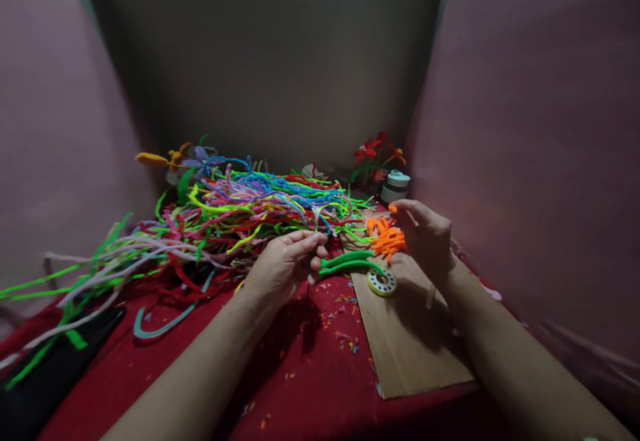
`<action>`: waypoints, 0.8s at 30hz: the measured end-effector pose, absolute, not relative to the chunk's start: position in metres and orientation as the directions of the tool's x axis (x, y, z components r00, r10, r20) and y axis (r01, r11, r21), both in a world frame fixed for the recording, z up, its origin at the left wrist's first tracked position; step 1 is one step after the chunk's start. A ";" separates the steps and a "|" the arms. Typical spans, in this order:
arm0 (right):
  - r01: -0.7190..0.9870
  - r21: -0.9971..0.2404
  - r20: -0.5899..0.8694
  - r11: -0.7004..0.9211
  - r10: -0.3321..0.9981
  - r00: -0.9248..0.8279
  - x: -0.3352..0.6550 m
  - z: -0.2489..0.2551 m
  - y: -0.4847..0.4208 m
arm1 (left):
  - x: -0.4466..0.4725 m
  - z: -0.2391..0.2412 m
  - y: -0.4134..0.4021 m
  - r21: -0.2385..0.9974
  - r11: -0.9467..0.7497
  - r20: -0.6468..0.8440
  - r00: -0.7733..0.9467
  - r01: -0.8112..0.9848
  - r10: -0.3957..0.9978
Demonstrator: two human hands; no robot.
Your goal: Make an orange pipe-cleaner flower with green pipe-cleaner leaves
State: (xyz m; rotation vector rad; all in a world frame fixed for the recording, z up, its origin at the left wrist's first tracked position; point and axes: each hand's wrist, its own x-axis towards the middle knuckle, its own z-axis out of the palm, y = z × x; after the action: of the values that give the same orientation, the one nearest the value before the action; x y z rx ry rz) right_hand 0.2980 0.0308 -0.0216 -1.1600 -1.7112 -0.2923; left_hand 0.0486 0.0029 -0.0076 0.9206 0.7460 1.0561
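Note:
My left hand (pixel 287 264) is closed in a pinch on a thin stem with a pale, frayed tuft (pixel 317 214) at its top. The stem stands roughly upright between thumb and fingers. Above a pile of short orange pipe cleaner pieces (pixel 386 237), my right hand (pixel 427 234) is raised with its fingertips together. A bit of orange pipe cleaner (pixel 393 208) shows at those fingertips; the rest of it is hidden. Green pipe cleaners (pixel 350 261) lie between the hands, their ends near a round tape spool with holes (pixel 382 282).
A big heap of coloured pipe cleaners (pixel 270 194) spreads across the back and left. Cardboard (pixel 410 341) lies on the red cloth (pixel 310 394), which has scattered fuzz bits. Behind stand red pipe cleaner flowers (pixel 373 151) and a white-lidded container (pixel 396 186). A black object (pixel 65 354) is front left.

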 end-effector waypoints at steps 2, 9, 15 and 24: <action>0.798 -0.182 0.857 0.574 0.490 -0.157 0.287 -0.025 0.023 | 0.052 -0.007 0.000 0.875 0.232 -0.063 0.377 -0.425 0.924; 0.616 0.283 0.807 0.735 0.164 -0.567 0.246 -0.029 0.000 | 0.061 -0.004 -0.012 0.845 0.314 -0.050 0.521 -0.432 0.852; 0.509 0.129 0.864 0.851 0.156 -0.479 0.235 -0.034 -0.001 | 0.064 -0.010 -0.011 0.870 0.265 -0.048 0.463 -0.417 0.885; -0.366 -0.920 -0.034 -0.142 0.958 -0.285 0.236 -0.026 0.004 | 0.060 -0.004 -0.012 0.974 -0.095 0.163 0.349 -0.204 0.923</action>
State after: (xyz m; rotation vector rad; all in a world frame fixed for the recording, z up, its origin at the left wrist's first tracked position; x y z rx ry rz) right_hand 0.2362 0.0040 -0.0256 -0.8289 -1.0532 1.6365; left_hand 0.0599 -0.0117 -0.0040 1.3199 0.7358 1.1029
